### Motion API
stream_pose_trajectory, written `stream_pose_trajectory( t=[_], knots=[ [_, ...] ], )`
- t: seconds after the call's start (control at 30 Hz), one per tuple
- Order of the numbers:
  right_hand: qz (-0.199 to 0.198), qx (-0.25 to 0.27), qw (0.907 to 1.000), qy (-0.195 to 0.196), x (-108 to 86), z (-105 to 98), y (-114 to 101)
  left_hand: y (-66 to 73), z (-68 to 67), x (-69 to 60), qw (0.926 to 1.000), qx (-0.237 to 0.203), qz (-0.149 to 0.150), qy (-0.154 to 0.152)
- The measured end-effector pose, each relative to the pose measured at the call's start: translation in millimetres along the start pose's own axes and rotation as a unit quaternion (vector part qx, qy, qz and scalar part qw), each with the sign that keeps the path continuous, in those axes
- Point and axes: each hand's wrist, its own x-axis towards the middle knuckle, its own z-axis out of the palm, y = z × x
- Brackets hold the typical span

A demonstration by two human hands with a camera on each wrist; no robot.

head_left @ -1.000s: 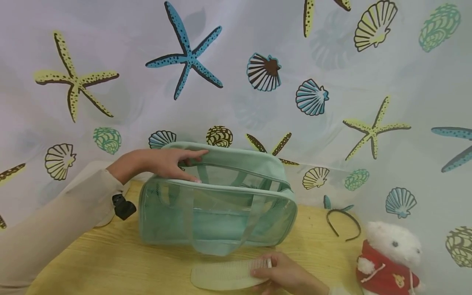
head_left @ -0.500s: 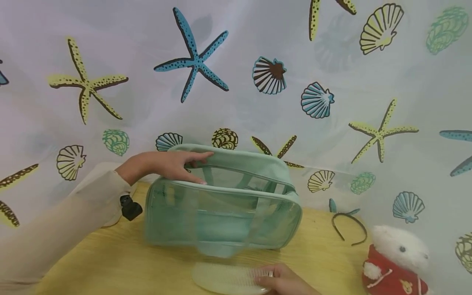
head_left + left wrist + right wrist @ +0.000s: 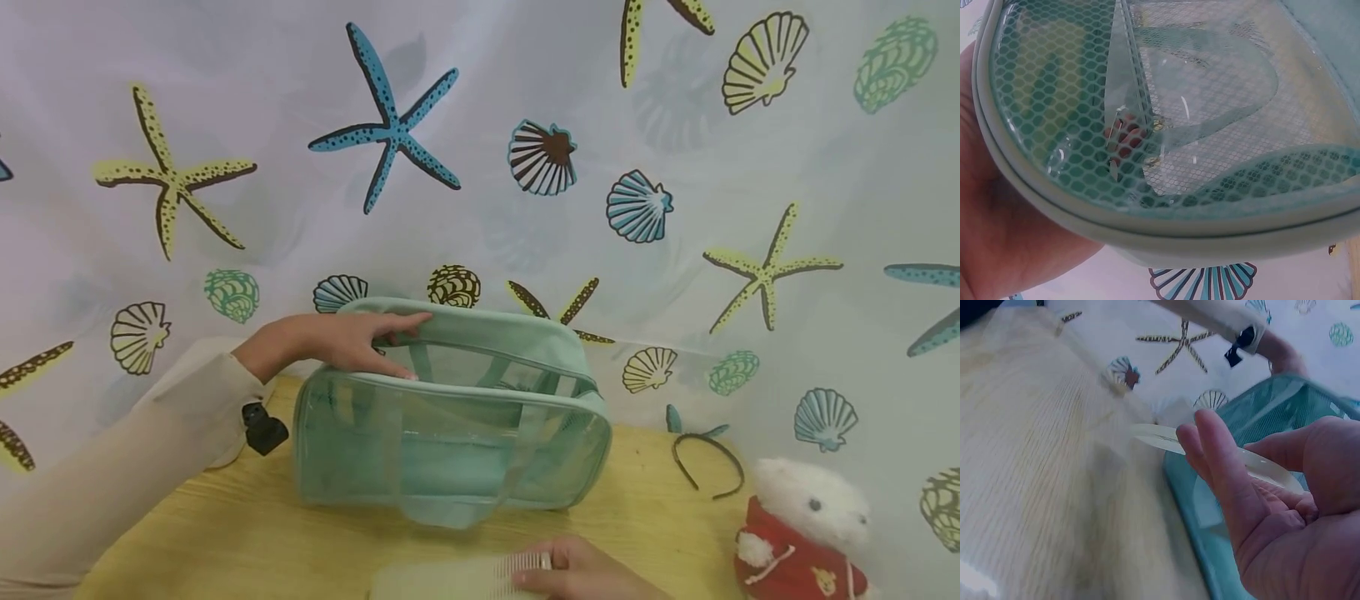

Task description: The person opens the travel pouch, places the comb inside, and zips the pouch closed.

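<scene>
A translucent mint-green bag [image 3: 457,450] stands with its top unzipped. Spread across the left part of its opening, my left hand [image 3: 352,337] has the index finger on the back rim and the thumb at the front rim. The left wrist view shows that hand [image 3: 1004,231] beside the bag's mesh end, some fingers visible through it. In front of the bag, my right hand [image 3: 573,571] pinches one end of a pale comb [image 3: 442,579], blurred in the head view. Seen edge-on in the right wrist view, the comb [image 3: 1272,473] lies between thumb and fingers.
A dark headband [image 3: 708,467] lies on the yellow wooden table [image 3: 637,508], right of the bag. Nearer the right front is a white plush toy in red clothing [image 3: 802,550]. A white cloth with starfish and shells [image 3: 480,225] hangs behind.
The comb and right hand have shifted slightly lower in the head view, the comb partly leaving the bottom edge. My left hand keeps its place on the bag; the head view has shifted a little.
</scene>
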Motion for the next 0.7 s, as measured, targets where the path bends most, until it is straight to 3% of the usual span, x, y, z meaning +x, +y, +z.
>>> stream_pose_trajectory(
  t=[0.2,0.37,0.47,0.7],
  knots=[
    [-0.022,-0.006,0.9997,0.002,-19.5,14,-39,0.1,0.2,0.0,1.0000,-0.003,0.000,-0.003],
    [-0.097,0.046,0.9927,-0.055,-28.8,11,-74,-1.6,-0.8,0.4,1.0000,-0.006,0.003,-0.004],
    [-0.146,0.033,0.9868,-0.063,-33.8,8,-99,-2.7,-0.9,-0.3,1.0000,-0.008,0.003,-0.005],
    [-0.190,-0.045,0.9806,0.012,-46.2,-4,-163,0.4,0.5,-2.2,0.9998,-0.015,0.012,-0.010]
  ],
)
